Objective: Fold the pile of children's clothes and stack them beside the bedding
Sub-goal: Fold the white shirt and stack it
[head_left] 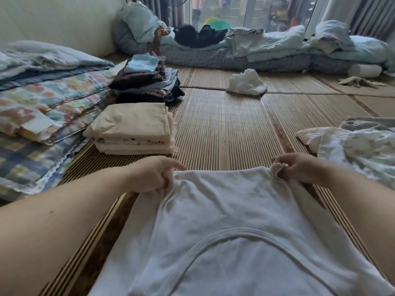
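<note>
white shirt (224,221) cut off by bottom edge, its far corners bunched inside left hand (152,176) and right hand (299,169); floral garment (361,146) clipped at right edge; balcony items behind glass blurred.

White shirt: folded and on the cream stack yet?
No: the white shirt lies spread flat on the mat, its far corners pinched by the left hand and right hand, apart from the cream stack.

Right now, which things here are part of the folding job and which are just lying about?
Job: white undershirt gripped by left hand and right hand; cream folded stack; dark folded stack; unfolded clothes; floral bedding.

Lying about: crumpled white cloth; far mattress.
</note>
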`<state>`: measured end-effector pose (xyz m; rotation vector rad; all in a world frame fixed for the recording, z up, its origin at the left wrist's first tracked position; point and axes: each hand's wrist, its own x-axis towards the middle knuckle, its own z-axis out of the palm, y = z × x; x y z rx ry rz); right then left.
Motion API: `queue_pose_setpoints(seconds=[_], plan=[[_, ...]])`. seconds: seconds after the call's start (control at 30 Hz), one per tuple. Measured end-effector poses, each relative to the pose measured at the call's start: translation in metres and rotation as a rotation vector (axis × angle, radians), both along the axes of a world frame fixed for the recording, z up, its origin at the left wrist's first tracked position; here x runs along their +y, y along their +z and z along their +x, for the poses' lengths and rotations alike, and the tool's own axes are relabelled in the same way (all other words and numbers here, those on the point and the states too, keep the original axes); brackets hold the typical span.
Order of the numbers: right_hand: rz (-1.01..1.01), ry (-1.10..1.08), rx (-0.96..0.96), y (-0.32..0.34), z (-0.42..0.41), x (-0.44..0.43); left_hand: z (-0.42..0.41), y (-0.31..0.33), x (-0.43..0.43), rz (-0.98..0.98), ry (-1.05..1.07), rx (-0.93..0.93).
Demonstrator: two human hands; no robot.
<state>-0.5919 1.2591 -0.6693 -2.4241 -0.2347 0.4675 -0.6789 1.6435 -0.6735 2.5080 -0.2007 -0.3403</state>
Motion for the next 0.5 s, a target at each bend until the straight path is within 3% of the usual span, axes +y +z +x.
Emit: queue_pose_setpoints(seconds=[0.13,0.23,0.37,0.5], plan=[[0.424,-0.105,0.022,-0.004,0.001,-0.015,-0.009,0.005,0.014,-0.315,0.098,0.006],[0.601,-0.14,0.146,-0.001,0.001,-0.022,-0.015,0.007,0.029,-0.425,0.145,0.091],[0.532,-0.14,0.168,0.001,-0.001,-0.028,-0.014,0.01,0.047,-0.58,0.184,0.191],[0.533,-0.254,0.058,0.0,0.0,-0.029,-0.023,0.012,0.058,-0.58,0.196,0.105]])
